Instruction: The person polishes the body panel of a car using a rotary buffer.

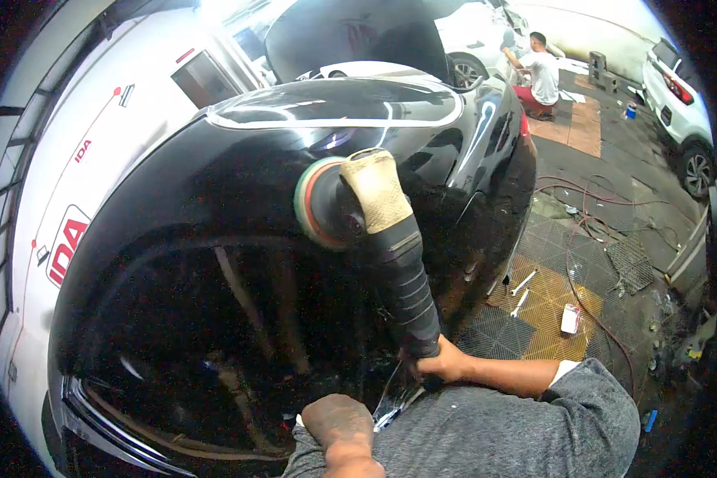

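My right hand (442,362) is wrapped round the rear end of a black power polisher (410,287). A beige cover (378,191) wraps the tool's front part, and its round pad (315,203), with a green and red rim, faces the glossy black car body panel (175,303). Whether the pad touches the panel is unclear. Low in the view, my left hand (338,418) is away from the polisher, near the panel's lower edge, with its back up. Its fingers are hidden, and a bit of white shows beside it.
A person (538,76) crouches near a white car (478,40) at the back. Another white car (681,103) stands at right. Wrenches (522,291), a small white box (570,319) and a long hose (577,271) lie on the floor at right. A lettered wall (80,159) is at left.
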The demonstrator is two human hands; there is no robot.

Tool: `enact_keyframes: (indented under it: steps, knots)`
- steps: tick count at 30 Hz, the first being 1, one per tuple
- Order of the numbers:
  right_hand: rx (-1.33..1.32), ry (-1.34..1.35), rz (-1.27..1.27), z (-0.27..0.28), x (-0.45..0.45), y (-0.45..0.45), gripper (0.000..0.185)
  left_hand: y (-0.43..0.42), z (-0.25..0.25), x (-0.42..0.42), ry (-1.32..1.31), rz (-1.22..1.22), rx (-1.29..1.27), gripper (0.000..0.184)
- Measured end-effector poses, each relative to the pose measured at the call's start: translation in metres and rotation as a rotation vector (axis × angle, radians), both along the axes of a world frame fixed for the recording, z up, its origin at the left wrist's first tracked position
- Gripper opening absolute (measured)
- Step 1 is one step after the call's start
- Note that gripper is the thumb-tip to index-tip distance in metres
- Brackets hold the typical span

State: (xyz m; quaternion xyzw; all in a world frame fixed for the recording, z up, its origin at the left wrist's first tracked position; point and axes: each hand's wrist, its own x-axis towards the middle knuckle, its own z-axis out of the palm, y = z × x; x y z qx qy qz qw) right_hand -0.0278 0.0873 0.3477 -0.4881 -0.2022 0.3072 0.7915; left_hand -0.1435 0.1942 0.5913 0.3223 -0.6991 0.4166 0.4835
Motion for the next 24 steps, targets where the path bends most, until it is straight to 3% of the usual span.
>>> enact_keyframes:
  steps: [9, 11, 18, 21, 24]
  knots:
    - [0.022, 0.006, 0.063, 0.021, -0.002, 0.002, 0.041, 0.004, -0.001, -0.003, -0.007, 0.016, -0.003, 0.031]
    - [0.056, -0.044, -0.047, 0.026, -0.005, 0.009, 0.040, 0.005, 0.000, -0.004, -0.005, 0.024, -0.004, 0.032]
    - [-0.019, -0.172, -0.070, 0.057, 0.000, 0.039, 0.026, 0.005, 0.001, -0.005, -0.008, 0.032, 0.021, 0.035]
    - [-0.026, -0.068, 0.029, 0.066, 0.000, 0.041, 0.023, 0.002, 0.003, -0.004, -0.017, 0.029, 0.038, 0.036]
    - [0.041, -0.087, -0.064, 0.061, -0.001, 0.033, 0.026, 0.000, 0.007, 0.000, -0.048, 0.023, 0.034, 0.037]
